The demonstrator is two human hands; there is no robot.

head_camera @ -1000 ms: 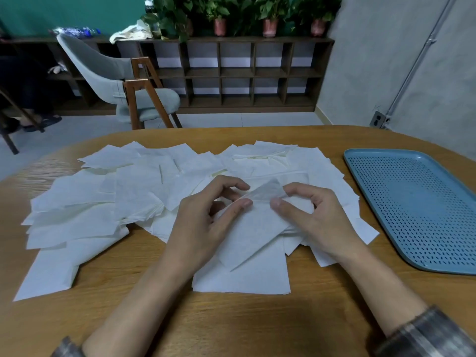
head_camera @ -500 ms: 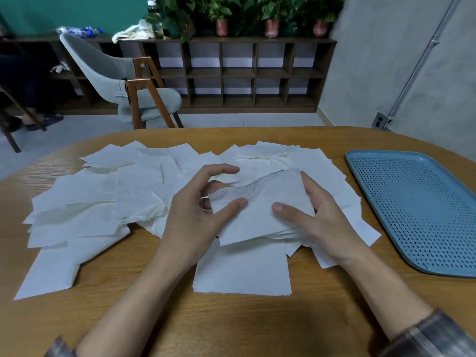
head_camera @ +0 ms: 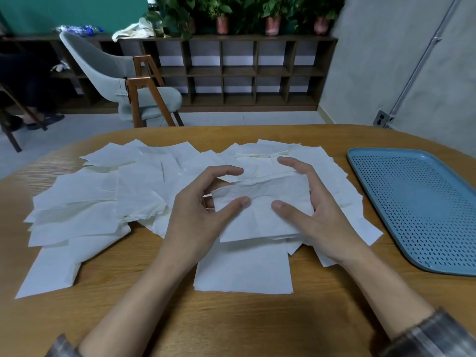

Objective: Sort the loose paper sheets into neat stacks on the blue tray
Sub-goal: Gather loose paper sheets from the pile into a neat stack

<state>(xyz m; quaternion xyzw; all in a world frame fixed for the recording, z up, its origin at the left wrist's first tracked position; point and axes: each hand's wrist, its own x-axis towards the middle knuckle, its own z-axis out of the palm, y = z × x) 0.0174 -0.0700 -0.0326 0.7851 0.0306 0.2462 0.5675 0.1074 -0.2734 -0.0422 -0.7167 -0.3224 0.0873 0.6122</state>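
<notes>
Left hand (head_camera: 195, 215), right hand (head_camera: 324, 217) — thumbs atop, fingers behind one sheet (head_camera: 260, 202)

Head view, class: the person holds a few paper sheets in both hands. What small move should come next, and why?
Probably square the edges of the held sheets before moving them. The left hand and right hand both pinch them above the loose pile, and their lower edges look uneven. The blue tray, to the right, has no paper on it yet, so a neat first stack could go there.

A single head-worn wide-angle view looks forward and down across the desk (head_camera: 231, 325), close over the hands, taking in the tray (head_camera: 422, 215) at right and shelves (head_camera: 239, 73) beyond.
</notes>
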